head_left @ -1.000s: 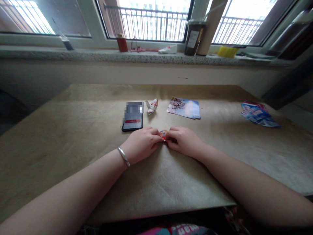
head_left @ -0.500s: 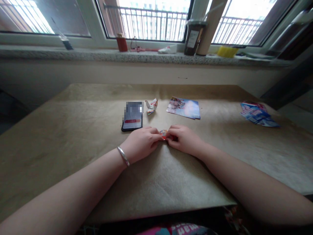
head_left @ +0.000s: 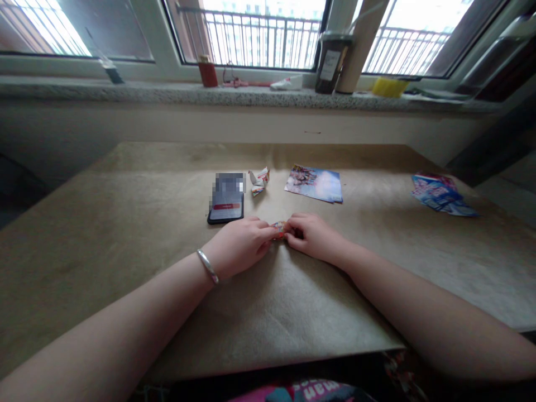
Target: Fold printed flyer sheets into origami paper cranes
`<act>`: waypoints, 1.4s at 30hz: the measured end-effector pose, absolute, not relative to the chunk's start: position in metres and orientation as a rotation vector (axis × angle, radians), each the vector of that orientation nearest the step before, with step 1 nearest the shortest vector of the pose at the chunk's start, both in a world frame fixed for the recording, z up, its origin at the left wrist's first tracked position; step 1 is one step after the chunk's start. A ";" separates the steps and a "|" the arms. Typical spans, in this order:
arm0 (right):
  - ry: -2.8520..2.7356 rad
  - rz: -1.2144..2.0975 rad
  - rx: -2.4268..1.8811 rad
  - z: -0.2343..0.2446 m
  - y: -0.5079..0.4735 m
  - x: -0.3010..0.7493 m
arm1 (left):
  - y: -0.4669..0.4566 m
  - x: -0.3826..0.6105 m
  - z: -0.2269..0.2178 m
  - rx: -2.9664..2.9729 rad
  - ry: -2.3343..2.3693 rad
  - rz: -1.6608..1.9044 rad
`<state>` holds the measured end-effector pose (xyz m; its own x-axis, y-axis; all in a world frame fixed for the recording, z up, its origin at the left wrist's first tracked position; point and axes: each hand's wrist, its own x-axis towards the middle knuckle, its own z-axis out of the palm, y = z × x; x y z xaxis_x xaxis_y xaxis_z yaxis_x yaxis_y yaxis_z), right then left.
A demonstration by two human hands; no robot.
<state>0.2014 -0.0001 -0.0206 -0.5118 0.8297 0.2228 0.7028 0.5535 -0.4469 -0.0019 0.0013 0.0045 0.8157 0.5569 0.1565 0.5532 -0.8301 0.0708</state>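
Observation:
My left hand [head_left: 243, 245] and my right hand [head_left: 312, 237] meet at the middle of the brown table [head_left: 125, 223], both pinched on a small folded piece of printed paper [head_left: 279, 228]. Most of that paper is hidden by my fingers; only a red and orange tip shows between them. A silver bangle [head_left: 207, 266] sits on my left wrist. Just beyond my left hand lies a black phone [head_left: 226, 198] with its screen lit.
A small folded paper figure [head_left: 259, 181] stands beside the phone. A printed sheet [head_left: 315, 183] lies behind my right hand, more printed sheets [head_left: 440, 194] at the far right. The window sill [head_left: 167, 96] holds a red cup [head_left: 207, 73], a dark jar [head_left: 329, 63] and a yellow object [head_left: 389, 87].
Both hands have crept slightly away from me and the paper tip between them shows less. Nothing else has moved.

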 end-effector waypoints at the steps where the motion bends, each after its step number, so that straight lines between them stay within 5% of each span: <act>1: -2.382 0.421 -1.232 -0.020 0.000 0.202 | 0.002 -0.002 0.004 2.967 0.909 0.268; 42: -2.437 0.189 -1.583 -0.009 -0.003 0.197 | -0.002 0.001 0.007 3.138 0.834 0.094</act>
